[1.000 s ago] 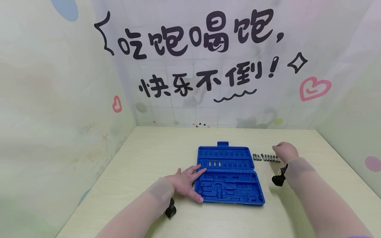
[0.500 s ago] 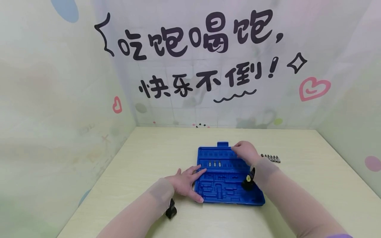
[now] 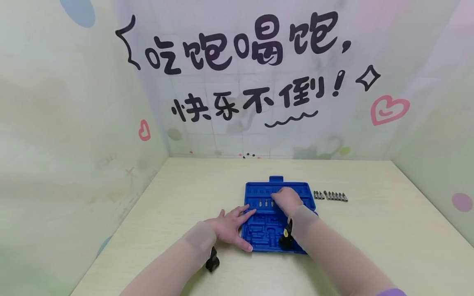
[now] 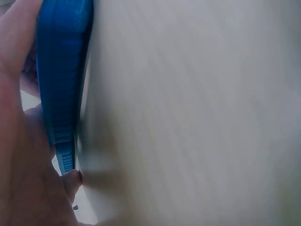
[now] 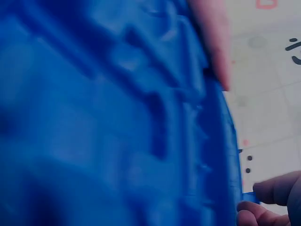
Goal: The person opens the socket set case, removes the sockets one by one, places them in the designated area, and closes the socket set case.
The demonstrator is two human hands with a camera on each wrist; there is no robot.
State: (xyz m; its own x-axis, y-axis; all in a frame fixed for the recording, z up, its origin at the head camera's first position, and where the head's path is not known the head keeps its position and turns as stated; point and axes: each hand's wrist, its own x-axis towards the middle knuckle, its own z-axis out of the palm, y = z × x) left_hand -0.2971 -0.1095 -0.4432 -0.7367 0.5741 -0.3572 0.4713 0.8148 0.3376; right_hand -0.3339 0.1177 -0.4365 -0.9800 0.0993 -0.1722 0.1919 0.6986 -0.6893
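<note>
An open blue plastic bit case (image 3: pixel 259 242) lies flat on the table, with three silver screwdriver bits (image 3: pixel 266 203) upright in its back half. My left hand (image 3: pixel 231 228) rests spread on the case's left side, thumb at the front corner; the left wrist view shows it along the case's side wall (image 4: pixel 61 84). Over the back half, just right of those bits, is my right hand (image 3: pixel 289 200), thumb and fingertips (image 5: pixel 275 189) pinched together round a small bit that the fingers hide. The hand covers part of the slot rows.
On the table right of the case lie a short group of bits (image 3: pixel 319 195) and a longer row of several bits (image 3: pixel 336 197). A blue latch tab (image 3: pixel 276 179) sticks out at the case's back edge. A lettered backdrop (image 3: pixel 252 135) stands behind the table.
My right hand has moved left from above the loose bits, over the case's back right, to beside the upright bits. My left hand has stayed on the case.
</note>
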